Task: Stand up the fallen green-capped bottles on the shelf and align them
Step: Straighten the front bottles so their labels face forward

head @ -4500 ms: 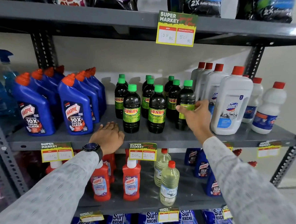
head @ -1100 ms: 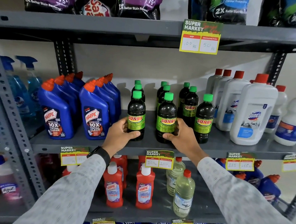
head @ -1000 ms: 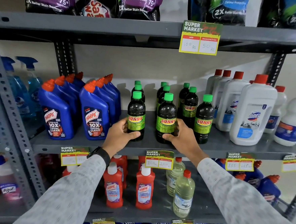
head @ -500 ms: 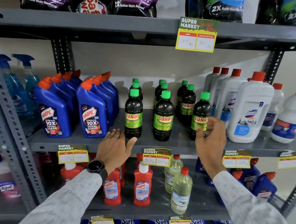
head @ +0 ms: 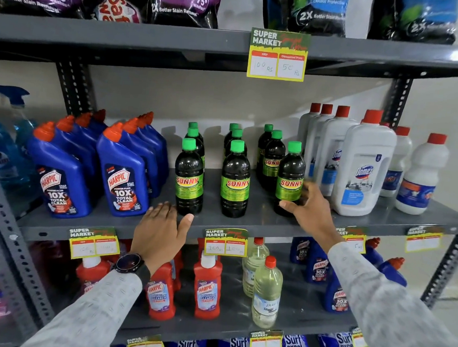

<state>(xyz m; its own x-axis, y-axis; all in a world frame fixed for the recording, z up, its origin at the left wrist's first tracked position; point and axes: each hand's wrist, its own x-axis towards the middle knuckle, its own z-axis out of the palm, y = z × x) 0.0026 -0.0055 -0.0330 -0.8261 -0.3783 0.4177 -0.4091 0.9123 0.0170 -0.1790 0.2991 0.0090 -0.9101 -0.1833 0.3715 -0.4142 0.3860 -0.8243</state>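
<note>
Right hand (head: 310, 210) wrapped round the front-right dark green-capped plastic bottle (head: 289, 179), upright on the grey metal shelf (head: 259, 224). Left hand (head: 161, 229) flat on shelf edge, fingers (head: 165, 209) released, beside front-left bottle (head: 189, 177)

The right hand (head: 310, 210) now grips the right front bottle (head: 290, 177) (it hovered beside it a moment ago); the left hand (head: 161, 232) lies flat.

Blue Harpic bottles (head: 122, 176) stand upright in two rows, left of centre. White Domex bottles (head: 362, 171) with red caps stand at right. Spray bottles (head: 8, 136) sit far left. Detergent pouches (head: 180, 2) line the level above. Below: red Harpic bottles (head: 207, 288) and clear bottles (head: 266, 295). Price tag (head: 278, 55) reads 100 and 50.
</note>
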